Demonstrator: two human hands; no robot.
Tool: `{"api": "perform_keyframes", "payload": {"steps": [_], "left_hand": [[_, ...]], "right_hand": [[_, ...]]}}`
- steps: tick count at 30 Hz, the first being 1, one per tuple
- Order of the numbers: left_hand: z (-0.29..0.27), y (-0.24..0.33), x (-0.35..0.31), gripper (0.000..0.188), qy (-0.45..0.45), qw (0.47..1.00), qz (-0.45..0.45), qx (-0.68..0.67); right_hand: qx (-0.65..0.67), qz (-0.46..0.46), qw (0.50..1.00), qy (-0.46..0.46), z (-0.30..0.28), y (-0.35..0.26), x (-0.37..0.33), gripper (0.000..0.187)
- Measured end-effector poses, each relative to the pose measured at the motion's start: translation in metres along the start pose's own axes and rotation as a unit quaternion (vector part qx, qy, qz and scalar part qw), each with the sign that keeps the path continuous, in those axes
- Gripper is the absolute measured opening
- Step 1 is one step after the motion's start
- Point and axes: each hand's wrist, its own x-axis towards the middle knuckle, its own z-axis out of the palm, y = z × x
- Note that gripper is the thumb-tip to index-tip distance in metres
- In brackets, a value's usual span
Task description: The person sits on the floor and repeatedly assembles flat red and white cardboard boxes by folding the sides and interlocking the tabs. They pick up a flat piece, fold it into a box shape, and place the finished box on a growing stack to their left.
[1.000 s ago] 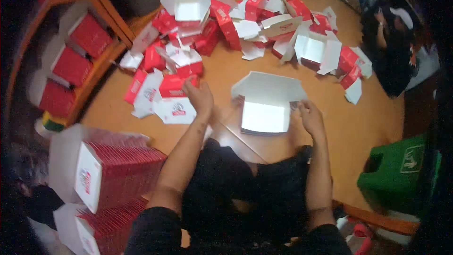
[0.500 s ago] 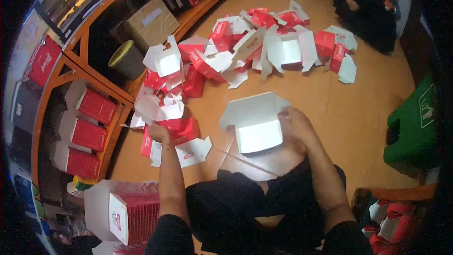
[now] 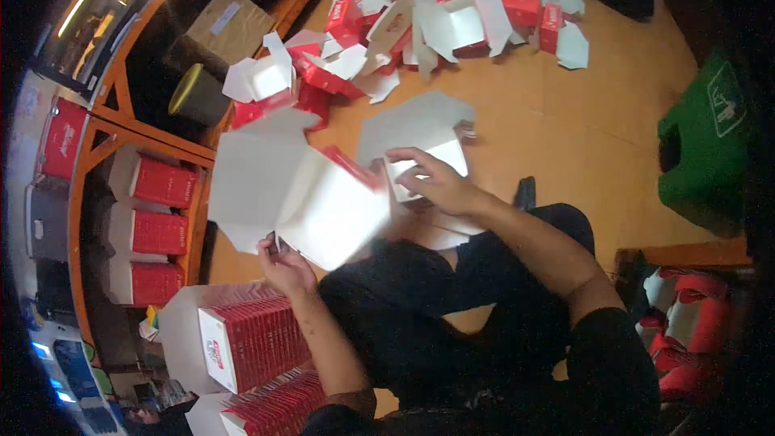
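Note:
My left hand (image 3: 288, 270) grips the lower edge of an open takeaway box (image 3: 335, 206), white inside and red outside. Its broad white lid flap spreads out to the left, and the box is held up tilted above the floor. A second open box (image 3: 416, 125) sits on the floor in front of my legs, its lid flap raised at the far side. Over its tray reaches my right hand (image 3: 436, 184), fingers apart, near the right edge of the held box. Whether those fingertips touch either box is hard to tell.
Loose red-and-white boxes (image 3: 347, 20) lie heaped across the floor ahead. Nested stacks of boxes (image 3: 262, 343) stand at my left, near a wooden shelf (image 3: 153, 137) holding more. A green bin (image 3: 702, 149) is at the right, with red-and-white pieces (image 3: 690, 331) below it.
My left hand has lifted a box from the heap and brought it toward me. My right hand has let go of the second box's flap and moved left over its tray. The view has shifted.

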Motion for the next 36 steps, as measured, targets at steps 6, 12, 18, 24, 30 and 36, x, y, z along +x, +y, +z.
{"api": "perform_keyframes", "payload": {"steps": [6,12,18,24,30,36], "left_hand": [[-0.026,-0.015,-0.023,0.018,-0.053,0.932,-0.345,0.101],[-0.019,-0.013,-0.041,0.024,-0.278,0.854,-0.304,0.318],[-0.013,-0.026,-0.044,0.039,-0.179,0.854,-0.320,0.370],[-0.092,-0.004,-0.042,0.066,0.021,0.901,-0.128,0.415],[0.019,0.052,-0.126,0.044,-0.213,0.775,0.071,0.591],[0.051,0.056,-0.159,0.017,-0.160,0.755,0.056,0.634]], "right_hand": [[-0.208,-0.228,0.949,-0.069,0.034,-0.033,-0.023,0.063],[-0.272,-0.327,0.896,-0.126,0.045,-0.044,-0.041,0.046],[-0.243,-0.215,0.944,-0.062,0.063,-0.027,-0.045,0.048],[-0.246,-0.116,0.962,-0.032,0.071,-0.014,-0.047,0.034],[-0.226,-0.040,0.973,0.008,0.071,-0.027,-0.048,0.032],[-0.285,-0.054,0.957,-0.012,0.085,-0.032,-0.060,0.032]]}}
